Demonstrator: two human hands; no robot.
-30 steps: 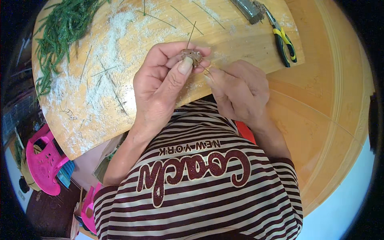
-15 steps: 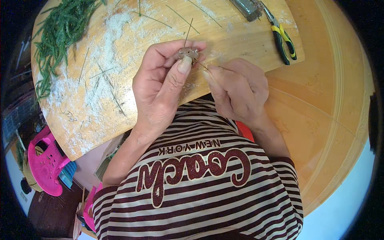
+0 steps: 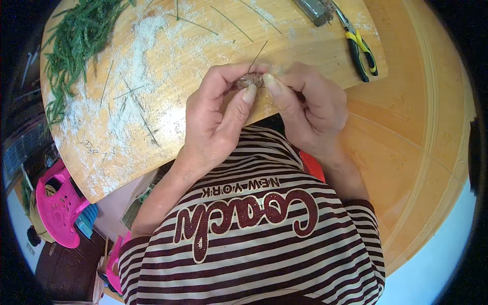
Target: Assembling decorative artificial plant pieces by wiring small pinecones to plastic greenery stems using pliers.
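In my left hand (image 3: 218,109), closed between thumb and fingers, is a small brown-grey lump (image 3: 249,80) with light, shiny spots. A thin dark wire (image 3: 258,55) sticks up from behind it, slanting to the right. My right hand (image 3: 312,104) is closed, its thumb and forefinger pinched together at the lump's right edge. Whatever lies between those fingertips is hidden. Both hands are above the near edge of the wooden board (image 3: 168,86).
Pliers with black and yellow handles (image 3: 360,53) lie at the right of the board beside a clear packet of dark bits (image 3: 316,11). Green artificial sprigs (image 3: 79,43) lie at far left. White flakes (image 3: 142,40) and thin green stems (image 3: 231,23) are scattered about. A pink chair (image 3: 58,206) stands lower left.
Both hands have shifted slightly, the left to the right and nearer me. The right fingertips, which pinched a thin wire end below the lump, have come up against its right side. The upright wire now leans right.
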